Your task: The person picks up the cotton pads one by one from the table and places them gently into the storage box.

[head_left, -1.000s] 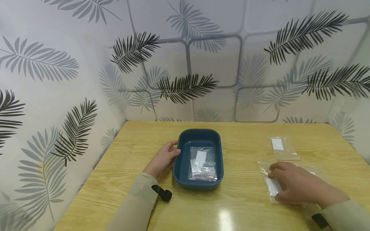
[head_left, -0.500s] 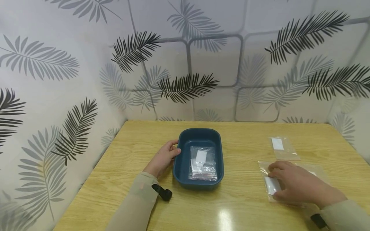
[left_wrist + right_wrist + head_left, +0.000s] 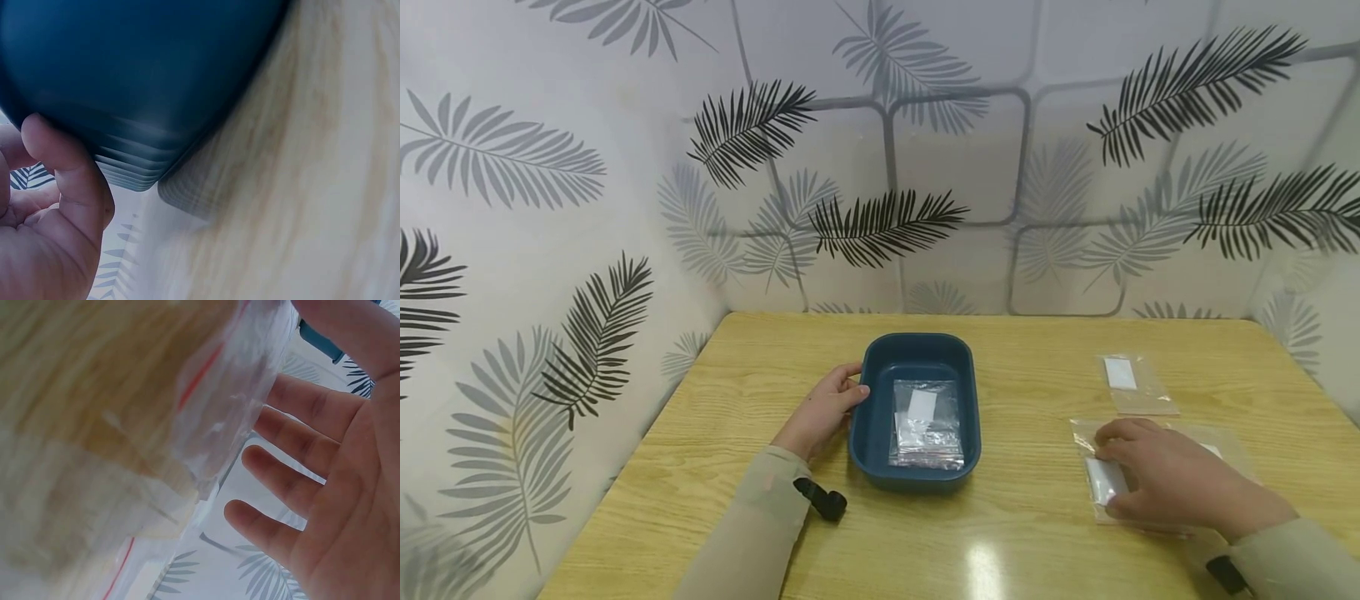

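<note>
My left hand holds the left wall of a dark blue rectangular tub, thumb over the rim and fingers outside. Inside the tub lie clear zip bags with a white label showing. On the right, my right hand rests over a clear zip bag with a white label, thumb and forefinger spread apart at its edges. In the right wrist view the fingers are loosely extended, some touching the plastic of a bag with a red seal line.
Another clear zip bag with a white label lies farther back on the wooden table. Beside my right hand, more clear plastic shows. A leaf-patterned wall covering stands behind and at the sides.
My right hand has barely shifted left over the bag. The left hand and the tub have not moved.
</note>
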Motion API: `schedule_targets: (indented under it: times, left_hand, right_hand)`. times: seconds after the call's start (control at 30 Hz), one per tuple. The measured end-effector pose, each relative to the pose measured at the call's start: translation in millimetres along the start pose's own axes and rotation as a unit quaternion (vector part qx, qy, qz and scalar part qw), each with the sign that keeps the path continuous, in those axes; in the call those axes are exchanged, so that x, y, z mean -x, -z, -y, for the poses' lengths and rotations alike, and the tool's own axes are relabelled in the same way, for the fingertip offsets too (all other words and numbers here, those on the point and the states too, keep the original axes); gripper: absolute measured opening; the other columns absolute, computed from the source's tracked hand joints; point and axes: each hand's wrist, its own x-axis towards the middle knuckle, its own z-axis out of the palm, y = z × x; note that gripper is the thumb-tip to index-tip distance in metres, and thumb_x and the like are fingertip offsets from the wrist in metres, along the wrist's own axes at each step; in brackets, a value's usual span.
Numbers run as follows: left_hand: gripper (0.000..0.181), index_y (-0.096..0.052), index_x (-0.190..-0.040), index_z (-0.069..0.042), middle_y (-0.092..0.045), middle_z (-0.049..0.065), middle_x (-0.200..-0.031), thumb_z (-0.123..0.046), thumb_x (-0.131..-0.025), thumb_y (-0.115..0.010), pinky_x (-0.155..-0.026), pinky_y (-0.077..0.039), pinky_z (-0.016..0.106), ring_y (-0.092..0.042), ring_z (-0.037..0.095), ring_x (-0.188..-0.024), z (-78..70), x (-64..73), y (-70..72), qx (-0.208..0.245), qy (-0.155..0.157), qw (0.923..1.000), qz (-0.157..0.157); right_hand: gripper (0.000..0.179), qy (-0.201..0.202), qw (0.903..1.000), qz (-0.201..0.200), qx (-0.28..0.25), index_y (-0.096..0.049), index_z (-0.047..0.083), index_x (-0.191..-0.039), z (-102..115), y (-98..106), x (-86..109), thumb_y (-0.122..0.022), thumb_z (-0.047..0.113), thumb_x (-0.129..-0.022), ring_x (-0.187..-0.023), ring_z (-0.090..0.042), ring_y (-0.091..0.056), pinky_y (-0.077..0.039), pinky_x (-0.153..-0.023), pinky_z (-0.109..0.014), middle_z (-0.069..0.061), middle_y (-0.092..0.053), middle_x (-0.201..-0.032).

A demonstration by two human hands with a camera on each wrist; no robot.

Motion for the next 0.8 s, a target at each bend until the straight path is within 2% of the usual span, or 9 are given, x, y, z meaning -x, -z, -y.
schedule_targets:
  times: [0.43,0.8]
  left_hand:
    - [0.049,-0.04,-0.153,-0.01,-0.056,0.02,-0.114,-0.015,-0.107,-0.053,-0.074,-0.053,0.032,-0.062,0.027,-0.093,0.5,-0.7,0.6,0.003,-0.002,1.0,0.006]
    - [0.05,-0.04,-0.154,-0.011,-0.056,0.021,-0.116,-0.017,-0.106,-0.055,-0.076,-0.054,0.033,-0.063,0.028,-0.095,-1.1,0.8,0.4,0.001,0.003,1.0,0.006]
  right_hand:
    - [0.05,-0.02,0.9998,0.002,-0.007,-0.076,0.008,-0.106,0,-1,-4.0,-0.087,0.037,-0.068,-0.116,-0.037,-0.058,-0.047,-0.096,-0.056,-0.009,-0.063,-0.123]
    - [0.021,0.031,0.9979,-0.055,0.015,-0.073,0.018,-0.088,-10,-7,-11.9,-0.082,0.022,-0.07,-0.103,-0.031,-0.063,-0.052,-0.087,-0.05,-0.005,-0.066,-0.111]
